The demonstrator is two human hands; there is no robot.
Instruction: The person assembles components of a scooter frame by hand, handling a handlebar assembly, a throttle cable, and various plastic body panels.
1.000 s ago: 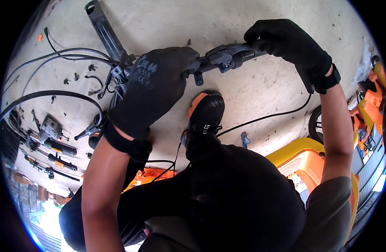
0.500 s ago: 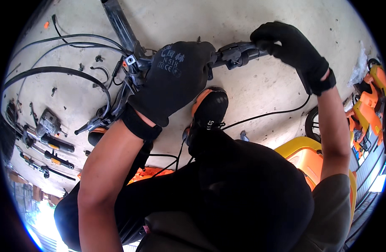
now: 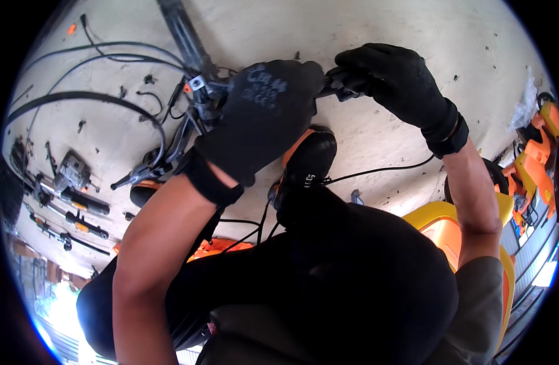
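Observation:
A black handlebar assembly [image 3: 200,94] with a stem, clamp and cables lies across the upper middle, its long dark tube [image 3: 185,33] reaching up to the top edge. My left hand [image 3: 261,115], in a black glove, is closed on the bar near the clamp, covering much of it. My right hand [image 3: 395,85], also gloved, has its fingers curled over the control fitting [image 3: 343,92] just right of my left hand, hiding most of that end. Both wrists have black straps.
Metal parts [image 3: 72,173], small screws and cables lie on the pale concrete floor [image 3: 437,24] at left. My shoe [image 3: 307,161] is below the bar. A yellow-orange panel [image 3: 431,225] is at lower right, with more orange parts [image 3: 529,170] and a plastic bag [image 3: 523,97] beyond.
My right hand has moved left and slightly down along the bar toward my left hand. My left hand and the bar have shifted right in the picture.

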